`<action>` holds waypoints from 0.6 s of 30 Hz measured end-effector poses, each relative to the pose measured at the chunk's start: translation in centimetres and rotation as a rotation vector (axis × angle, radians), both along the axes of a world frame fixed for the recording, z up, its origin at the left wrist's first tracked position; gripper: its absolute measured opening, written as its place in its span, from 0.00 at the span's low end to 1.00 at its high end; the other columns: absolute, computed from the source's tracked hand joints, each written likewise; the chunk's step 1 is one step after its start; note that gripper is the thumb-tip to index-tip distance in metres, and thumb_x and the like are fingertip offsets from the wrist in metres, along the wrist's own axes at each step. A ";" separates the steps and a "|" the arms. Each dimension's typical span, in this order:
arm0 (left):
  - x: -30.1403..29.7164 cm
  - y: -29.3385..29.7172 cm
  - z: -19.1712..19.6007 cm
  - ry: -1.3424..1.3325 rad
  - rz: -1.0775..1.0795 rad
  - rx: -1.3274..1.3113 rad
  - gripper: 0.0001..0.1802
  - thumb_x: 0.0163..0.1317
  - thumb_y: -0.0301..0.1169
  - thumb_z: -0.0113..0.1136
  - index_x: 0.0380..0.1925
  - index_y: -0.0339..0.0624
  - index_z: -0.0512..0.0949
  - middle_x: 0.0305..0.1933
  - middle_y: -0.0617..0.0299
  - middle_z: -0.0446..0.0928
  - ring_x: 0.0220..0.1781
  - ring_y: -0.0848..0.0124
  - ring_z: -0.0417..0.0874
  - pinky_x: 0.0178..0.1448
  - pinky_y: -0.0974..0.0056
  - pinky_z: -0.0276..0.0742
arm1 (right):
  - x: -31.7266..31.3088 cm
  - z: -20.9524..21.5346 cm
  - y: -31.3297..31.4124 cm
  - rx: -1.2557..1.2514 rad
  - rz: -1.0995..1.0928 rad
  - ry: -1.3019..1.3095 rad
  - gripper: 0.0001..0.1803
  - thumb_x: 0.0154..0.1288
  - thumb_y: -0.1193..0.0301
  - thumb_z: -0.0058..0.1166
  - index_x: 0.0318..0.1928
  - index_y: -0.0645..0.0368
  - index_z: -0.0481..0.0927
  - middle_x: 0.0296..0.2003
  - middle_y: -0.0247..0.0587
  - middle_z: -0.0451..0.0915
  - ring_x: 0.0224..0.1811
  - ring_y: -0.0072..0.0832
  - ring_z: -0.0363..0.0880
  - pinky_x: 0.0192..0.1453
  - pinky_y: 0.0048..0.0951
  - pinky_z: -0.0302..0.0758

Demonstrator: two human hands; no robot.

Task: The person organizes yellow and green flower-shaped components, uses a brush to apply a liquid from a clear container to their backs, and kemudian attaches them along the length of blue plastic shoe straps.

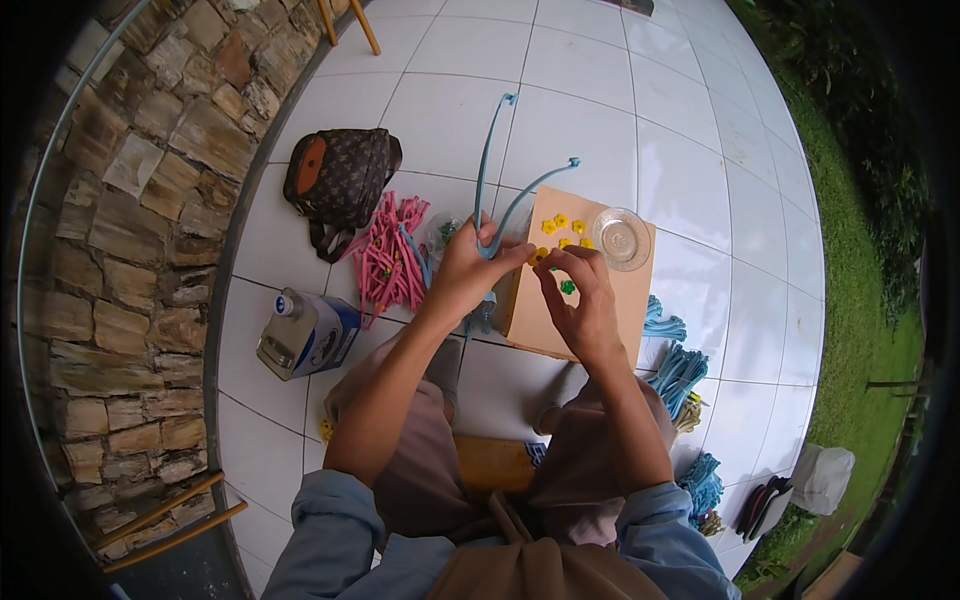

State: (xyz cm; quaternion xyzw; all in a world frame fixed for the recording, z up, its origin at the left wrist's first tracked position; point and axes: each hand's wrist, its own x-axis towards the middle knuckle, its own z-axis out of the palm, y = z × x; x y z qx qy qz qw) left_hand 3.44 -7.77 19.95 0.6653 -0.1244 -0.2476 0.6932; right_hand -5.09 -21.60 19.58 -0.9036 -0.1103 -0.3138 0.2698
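Observation:
My left hand [466, 262] is closed around a light blue braided-looking strap [488, 150], whose two long ends stick up and spread apart. My right hand [580, 292] pinches a small yellow flower piece [540, 257], close to my left thumb tip. Below the hands is a tan board-topped box [600, 325]. On it lie several yellow flower pieces [561, 220], a green flower-shaped piece [568, 287] partly beside my right fingers, and a round clear glass dish [621, 240].
A pile of pink straps [392, 262] lies left of the box, by a brown patterned bag [342, 182]. A blue-and-white jug [308, 333] stands nearer me. Bundles of blue straps [678, 368] lie at right. A stone wall [150, 230] rises on the left.

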 end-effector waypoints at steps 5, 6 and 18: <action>-1.0 0.0 1.2 -0.224 0.054 -0.169 0.12 0.65 0.26 0.46 0.27 0.44 0.55 0.28 0.57 0.77 0.23 0.81 0.68 0.27 0.72 0.63 | -0.1 2.5 0.2 0.870 -0.013 -0.157 0.32 0.51 0.85 0.58 0.54 0.58 0.58 0.32 0.41 0.76 0.32 0.24 0.73 0.42 0.25 0.70; -1.3 0.0 1.5 -0.218 0.059 -0.165 0.12 0.65 0.26 0.46 0.27 0.44 0.55 0.28 0.57 0.77 0.23 0.81 0.68 0.27 0.72 0.63 | -0.2 3.5 0.4 1.126 0.010 -0.093 0.32 0.51 0.85 0.58 0.55 0.57 0.57 0.32 0.41 0.76 0.32 0.24 0.72 0.42 0.24 0.70; -3.2 0.1 2.9 -0.716 0.117 -0.018 0.08 0.61 0.24 0.51 0.28 0.39 0.61 0.13 0.63 0.57 0.14 0.78 0.60 0.19 0.70 0.56 | -0.1 6.1 1.6 1.714 0.139 0.177 0.31 0.52 0.83 0.59 0.52 0.59 0.55 0.27 0.42 0.78 0.29 0.27 0.73 0.44 0.28 0.70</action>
